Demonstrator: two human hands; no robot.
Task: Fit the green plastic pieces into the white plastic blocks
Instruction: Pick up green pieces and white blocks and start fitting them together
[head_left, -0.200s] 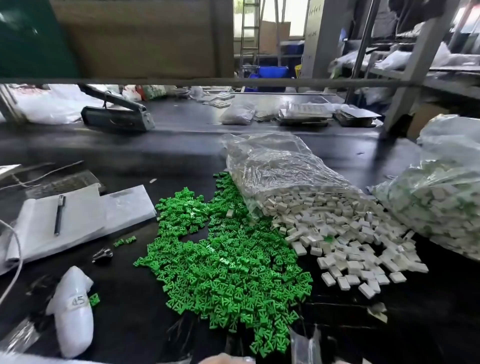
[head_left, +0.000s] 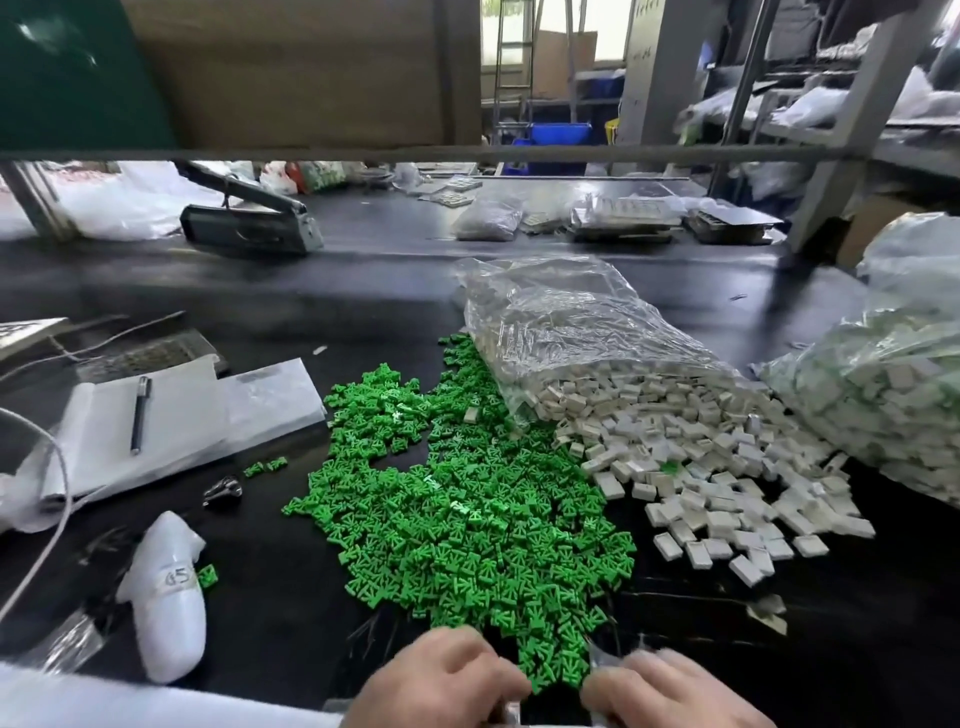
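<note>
The left hand (head_left: 441, 675) and right hand (head_left: 670, 693) sit close together at the near edge of the table (head_left: 291, 613). Their fingers are curled at the near tip of the heap of green pieces (head_left: 467, 525), but blur hides whether either is pinching anything. Just right of that heap and touching it, the white blocks (head_left: 717, 478) spill from an open clear bag (head_left: 561, 322); a second bag (head_left: 883, 405) of pale pieces lies farther right, and to the left a pen (head_left: 139, 413) rests on white paper (head_left: 176, 431) near a rounded white object (head_left: 166, 613).
</note>
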